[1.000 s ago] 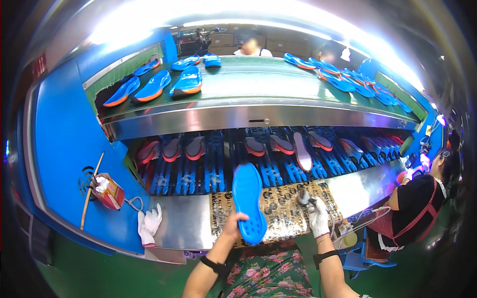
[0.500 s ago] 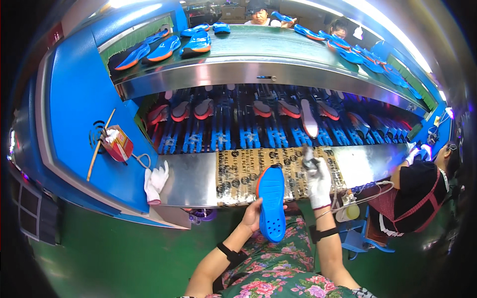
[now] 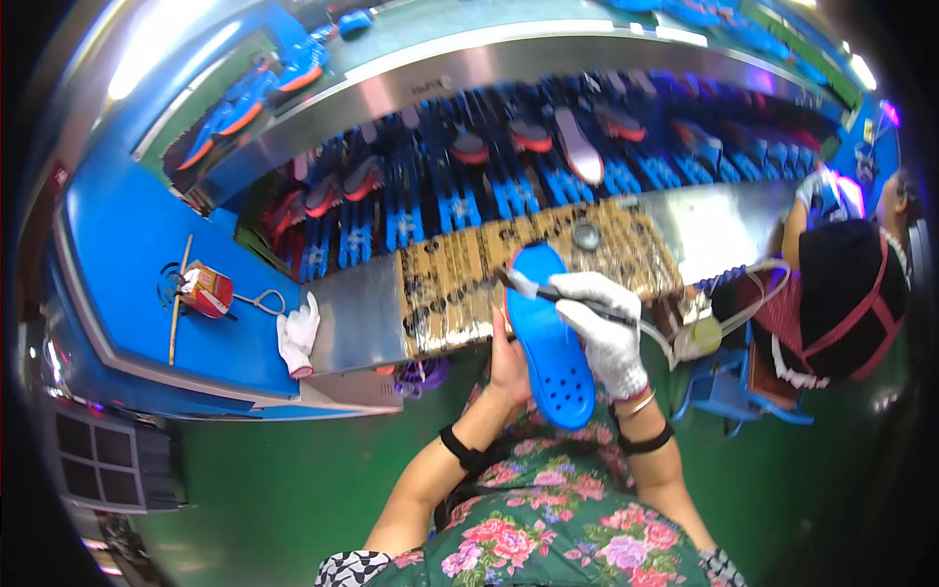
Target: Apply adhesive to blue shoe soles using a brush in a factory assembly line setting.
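Observation:
A blue shoe insole (image 3: 551,338), with a group of small holes at its near end, lies tilted in my bare left hand (image 3: 509,367). The fingers of that hand are wrapped round its left edge and partly hidden beneath it. My right hand (image 3: 603,333), in a white glove, grips a brush (image 3: 524,284) with a dark handle and pale bristles. The bristles are over the far left edge of the insole; whether they touch it I cannot tell. Beyond the insole, a small round metal dish (image 3: 586,236) stands on the patterned, tape-covered cardboard (image 3: 460,284).
Dark-and-red insoles (image 3: 470,148) and one pale insole (image 3: 579,147) sit on a rack with blue holders behind the bench. A white glove (image 3: 297,336) and a red box (image 3: 207,291) lie at left. A co-worker (image 3: 841,293) sits at right beside a coiled hose (image 3: 719,277).
My right hand has come from the dish on the cardboard to the insole, bringing the brush over it. The head view has tilted and shifted downward. My left hand still holds the insole.

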`<state>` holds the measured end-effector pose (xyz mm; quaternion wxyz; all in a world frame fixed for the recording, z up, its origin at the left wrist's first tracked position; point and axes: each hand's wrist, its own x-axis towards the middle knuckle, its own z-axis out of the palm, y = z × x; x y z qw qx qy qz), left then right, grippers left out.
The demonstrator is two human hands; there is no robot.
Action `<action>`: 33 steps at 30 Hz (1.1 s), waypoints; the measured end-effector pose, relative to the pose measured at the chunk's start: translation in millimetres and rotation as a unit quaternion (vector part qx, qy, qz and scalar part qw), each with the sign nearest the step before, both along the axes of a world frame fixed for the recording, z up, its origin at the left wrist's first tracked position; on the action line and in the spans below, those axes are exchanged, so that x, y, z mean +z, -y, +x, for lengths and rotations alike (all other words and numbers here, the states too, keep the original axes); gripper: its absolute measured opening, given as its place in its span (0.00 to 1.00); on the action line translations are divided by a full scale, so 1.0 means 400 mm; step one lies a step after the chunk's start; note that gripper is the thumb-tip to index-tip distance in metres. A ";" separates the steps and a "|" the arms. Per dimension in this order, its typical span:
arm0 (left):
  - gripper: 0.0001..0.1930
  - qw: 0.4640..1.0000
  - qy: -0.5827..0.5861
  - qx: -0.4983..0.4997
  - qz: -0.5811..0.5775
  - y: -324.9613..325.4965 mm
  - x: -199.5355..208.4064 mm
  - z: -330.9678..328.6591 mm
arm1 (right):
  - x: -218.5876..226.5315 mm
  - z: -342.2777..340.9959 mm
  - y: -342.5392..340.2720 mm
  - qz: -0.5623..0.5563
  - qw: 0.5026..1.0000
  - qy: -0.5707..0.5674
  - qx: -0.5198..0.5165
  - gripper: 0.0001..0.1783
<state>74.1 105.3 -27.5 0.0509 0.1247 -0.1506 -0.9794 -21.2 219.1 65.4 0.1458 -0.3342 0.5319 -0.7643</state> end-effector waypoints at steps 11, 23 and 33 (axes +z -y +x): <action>0.51 0.990 0.054 0.120 -0.051 0.069 0.053 0.034 | -0.005 -0.023 0.076 0.071 0.983 -0.163 -0.050 0.13; 0.47 0.969 0.088 0.152 -0.173 0.035 0.036 -0.009 | 0.017 -0.037 0.118 0.117 0.878 -0.453 -0.105 0.16; 0.50 0.977 0.085 0.122 -0.152 0.051 0.003 0.012 | -0.008 -0.045 0.100 0.058 0.921 -0.367 -0.116 0.17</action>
